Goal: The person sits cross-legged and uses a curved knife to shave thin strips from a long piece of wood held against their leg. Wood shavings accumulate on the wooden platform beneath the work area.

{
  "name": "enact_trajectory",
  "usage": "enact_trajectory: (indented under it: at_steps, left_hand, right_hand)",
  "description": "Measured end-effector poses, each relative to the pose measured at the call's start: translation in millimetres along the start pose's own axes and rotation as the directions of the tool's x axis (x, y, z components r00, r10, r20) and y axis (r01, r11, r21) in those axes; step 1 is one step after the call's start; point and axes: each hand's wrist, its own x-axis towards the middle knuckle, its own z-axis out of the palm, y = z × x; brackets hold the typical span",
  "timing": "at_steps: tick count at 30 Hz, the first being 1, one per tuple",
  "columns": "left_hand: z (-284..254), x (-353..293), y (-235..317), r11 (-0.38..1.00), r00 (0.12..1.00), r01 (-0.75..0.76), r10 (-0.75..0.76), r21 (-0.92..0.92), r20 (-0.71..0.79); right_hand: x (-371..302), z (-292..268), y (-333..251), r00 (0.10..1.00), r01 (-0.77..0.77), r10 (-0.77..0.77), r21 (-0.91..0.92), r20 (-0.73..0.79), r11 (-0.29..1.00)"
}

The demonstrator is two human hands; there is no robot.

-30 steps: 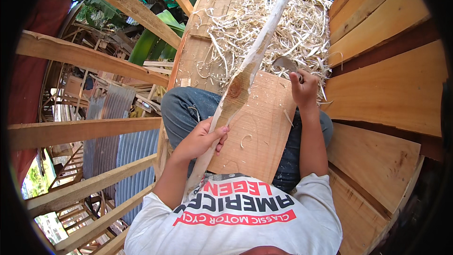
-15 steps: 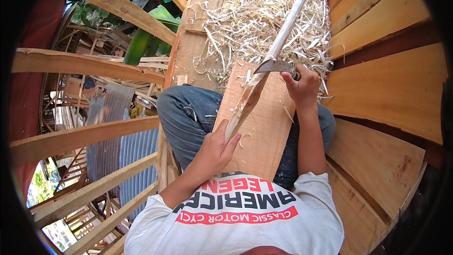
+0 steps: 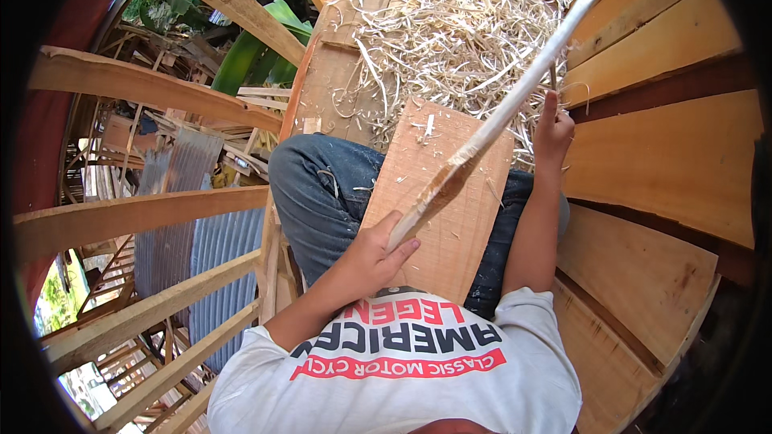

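A long pale wooden stick (image 3: 527, 84) runs slantwise from my lap up toward the far right; its near part is rougher and browner. My left hand (image 3: 376, 255) is wrapped round the near end. Beyond the stick's right side, my right hand (image 3: 553, 135) grips a knife (image 3: 553, 76), seen nearly edge-on, its blade hard to make out against the shavings. Under the stick, a flat wooden board (image 3: 454, 245) lies across my lap, with a few wood chips on it.
Curly wood shavings (image 3: 450, 40) are heaped on the plank floor (image 3: 330, 80) ahead. Slatted wooden rails (image 3: 153, 221) stand on my left, with corrugated metal sheets (image 3: 229, 273) beyond them. A plank wall (image 3: 659, 161) rises close on my right.
My right hand has moved forward and right with the knife, away from the stick's middle. The stick's far end has swung to the right; my left hand still holds its near end.
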Motion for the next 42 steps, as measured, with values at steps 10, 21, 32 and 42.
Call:
enact_trajectory:
  at_steps: [10, 21, 32, 42]
  left_hand:
    - [-40, 6, -7, 0.793, 0.982, 0.190, -0.143, -0.579, 0.127]
    - [-11, 5, -8, 0.999, 0.995, -0.049, 0.049, 0.005, -0.085]
    - [-5, -3, 12, 0.996, 0.996, 0.060, -0.063, 0.062, 0.057]
    - [-1, -16, -7, 0.999, 0.998, 0.026, -0.028, 0.033, 0.055]
  right_hand:
    - [-14, 9, -2, 0.984, 0.055, -0.080, 0.157, 0.157, 0.986]
    - [-52, 16, -46, 0.854, 0.390, -0.429, 0.184, 0.294, 0.902]
    - [-25, 19, -12, 0.920, 0.392, -0.389, -0.039, 0.051, 0.919]
    - [24, 3, 34, 0.990, -0.131, 0.111, 0.283, 0.086, 0.950]
